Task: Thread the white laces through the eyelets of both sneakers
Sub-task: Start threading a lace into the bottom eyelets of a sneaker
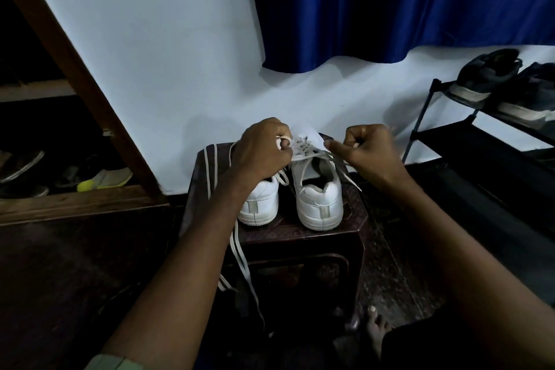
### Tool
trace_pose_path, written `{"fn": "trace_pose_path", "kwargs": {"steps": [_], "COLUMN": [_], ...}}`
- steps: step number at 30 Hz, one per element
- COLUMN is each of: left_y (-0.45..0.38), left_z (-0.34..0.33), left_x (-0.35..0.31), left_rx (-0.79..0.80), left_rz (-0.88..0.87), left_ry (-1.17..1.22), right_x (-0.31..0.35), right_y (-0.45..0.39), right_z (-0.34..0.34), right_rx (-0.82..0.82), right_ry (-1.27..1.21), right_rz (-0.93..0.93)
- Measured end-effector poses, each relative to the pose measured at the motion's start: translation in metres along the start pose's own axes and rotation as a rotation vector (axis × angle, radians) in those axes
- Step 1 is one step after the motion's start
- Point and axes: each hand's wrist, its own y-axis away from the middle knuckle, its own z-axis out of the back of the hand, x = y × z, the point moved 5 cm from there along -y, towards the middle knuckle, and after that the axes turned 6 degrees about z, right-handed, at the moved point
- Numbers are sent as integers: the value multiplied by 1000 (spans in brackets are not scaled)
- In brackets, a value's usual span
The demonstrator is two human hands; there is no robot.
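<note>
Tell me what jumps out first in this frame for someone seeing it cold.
Two white sneakers stand heels toward the camera on a dark stool at centre. Both hands work above the right one: the left hand and right hand each pinch an end of its white lace. A second, loose lace trails off the stool's left edge, and a blue curtain fills the upper right.

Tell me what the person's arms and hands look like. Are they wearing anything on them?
Both arms are bare from the wrists up past the elbows, and the left hand and right hand have no gloves. No rings, watch or bracelets show. At the bottom edge, a pale green short sleeve covers the top of the left arm. The right arm's sleeve cannot be seen.
</note>
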Motion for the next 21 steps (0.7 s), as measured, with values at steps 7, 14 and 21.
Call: {"fn": "trace_pose_path", "kwargs": {"steps": [7, 14, 21], "left_y": [-3, -7, 14], "left_z": [9, 41, -6], "left_x": [-12, 18, -18], "left_rx": [68, -129, 57], "left_rz": [178, 221, 33], "left_ry": [763, 230, -248], "right_x": [0, -2, 16], "right_y": [-3, -2, 3], "right_z": [-9, 6, 4], "right_rx": [186, 237, 126], "right_ry": [447, 523, -220], "right_rz": [144, 113, -1]}}
